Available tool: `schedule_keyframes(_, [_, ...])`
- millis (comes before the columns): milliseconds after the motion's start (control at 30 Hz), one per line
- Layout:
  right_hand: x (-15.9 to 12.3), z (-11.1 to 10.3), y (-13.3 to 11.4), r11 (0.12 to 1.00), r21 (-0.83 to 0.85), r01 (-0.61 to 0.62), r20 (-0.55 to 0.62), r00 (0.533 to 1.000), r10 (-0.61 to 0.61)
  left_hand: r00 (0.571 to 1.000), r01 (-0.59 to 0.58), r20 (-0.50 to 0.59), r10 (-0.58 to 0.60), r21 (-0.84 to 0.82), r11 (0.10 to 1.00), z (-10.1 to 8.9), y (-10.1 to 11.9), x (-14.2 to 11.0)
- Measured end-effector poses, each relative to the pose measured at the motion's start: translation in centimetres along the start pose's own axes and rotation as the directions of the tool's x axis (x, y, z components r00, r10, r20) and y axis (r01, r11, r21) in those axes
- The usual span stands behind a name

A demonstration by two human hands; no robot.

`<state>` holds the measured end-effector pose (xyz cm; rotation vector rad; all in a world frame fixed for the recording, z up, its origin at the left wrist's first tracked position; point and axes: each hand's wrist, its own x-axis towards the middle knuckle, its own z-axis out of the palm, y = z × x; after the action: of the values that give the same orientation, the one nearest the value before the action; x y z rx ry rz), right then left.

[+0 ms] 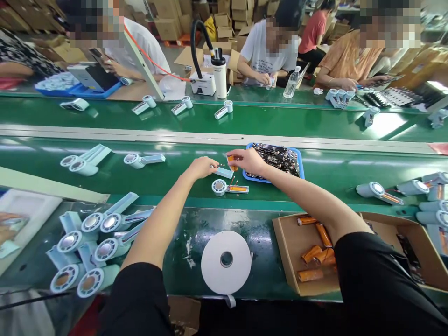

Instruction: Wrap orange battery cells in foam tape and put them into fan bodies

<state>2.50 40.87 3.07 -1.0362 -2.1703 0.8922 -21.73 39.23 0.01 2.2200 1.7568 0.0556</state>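
Note:
My left hand (204, 168) is closed on a light-blue fan housing (224, 172), whose open handle points right; the hand hides the rest. Pinched in my right hand (250, 161) is an orange battery (232, 162), held just above the end of that handle. Directly below on the belt lies another fan housing (219, 187) with a round slotted head, an orange battery (238, 189) in its handle and thin wires sticking up. Right beside my right hand, a blue tray (301, 163) holds many small black circuit boards (276, 158).
Nearer me are a white tape roll (213, 270) and a cardboard box (285, 252) of orange batteries. Housings (94, 233) are piled at left; more housings (413, 186) lie at right. Co-workers (269, 56) sit across the second green belt (273, 119).

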Motion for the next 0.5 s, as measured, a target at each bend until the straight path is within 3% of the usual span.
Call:
schedule_keyframes(67, [0.9,2.3,0.8,0.993,-0.116,0.006,0.069,0.998,0.002,0.999,0.038,-0.013,-0.038,-0.008,0.999,-0.2,-0.4,-0.4])
schedule_keyframes(167, [0.9,3.7,1.6,0.974,-0.227,0.02,0.13,0.991,0.01,0.997,0.073,-0.037,-0.073,-0.011,0.997,0.2,-0.3,-0.8])
schedule_keyframes(267, [0.6,3.7,1.9,0.974,-0.225,0.0,0.107,0.994,0.024,0.995,0.075,-0.063,-0.076,-0.02,0.997,0.9,0.2,-0.9])
schedule_keyframes(400, [0.2,3.5,1.7,0.99,-0.143,-0.014,-0.042,0.999,0.008,0.993,0.077,-0.086,-0.08,-0.035,0.996,1.3,0.8,-1.1])
schedule_keyframes(500, [-0.1,3.5,1.5,0.95,-0.31,0.046,0.079,0.997,-0.023,0.991,0.084,-0.099,-0.089,-0.058,0.995,1.2,1.2,-1.1])
